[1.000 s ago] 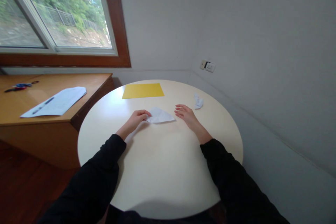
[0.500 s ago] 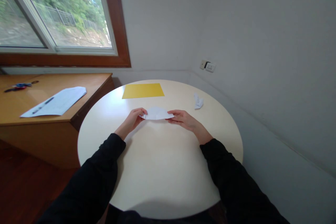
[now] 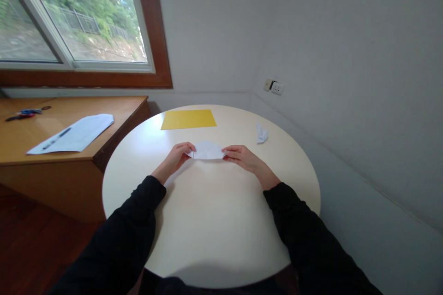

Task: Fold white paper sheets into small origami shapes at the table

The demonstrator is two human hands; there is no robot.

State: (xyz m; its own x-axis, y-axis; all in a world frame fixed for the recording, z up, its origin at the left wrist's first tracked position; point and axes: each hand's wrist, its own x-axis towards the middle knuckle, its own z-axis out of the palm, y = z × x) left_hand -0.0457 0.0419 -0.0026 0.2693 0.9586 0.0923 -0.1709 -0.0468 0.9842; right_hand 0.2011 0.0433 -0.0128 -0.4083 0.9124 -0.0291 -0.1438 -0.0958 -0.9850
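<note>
A folded white paper [image 3: 206, 150] is held just above the round cream table [image 3: 207, 221], near its middle. My left hand [image 3: 177, 157] pinches the paper's left end. My right hand [image 3: 242, 156] pinches its right end. Both arms are in black sleeves and reach in from the near edge of the table.
A yellow sheet [image 3: 188, 119] lies flat at the table's far side. A small crumpled white paper [image 3: 261, 133] sits to the right. A wooden desk [image 3: 41, 147] at the left carries a white sheet with a pen [image 3: 74, 134]. Grey walls close in behind and on the right.
My right hand moved from lying open beside the paper to pinching its right end. The paper was lifted off the table and now hangs between both hands.
</note>
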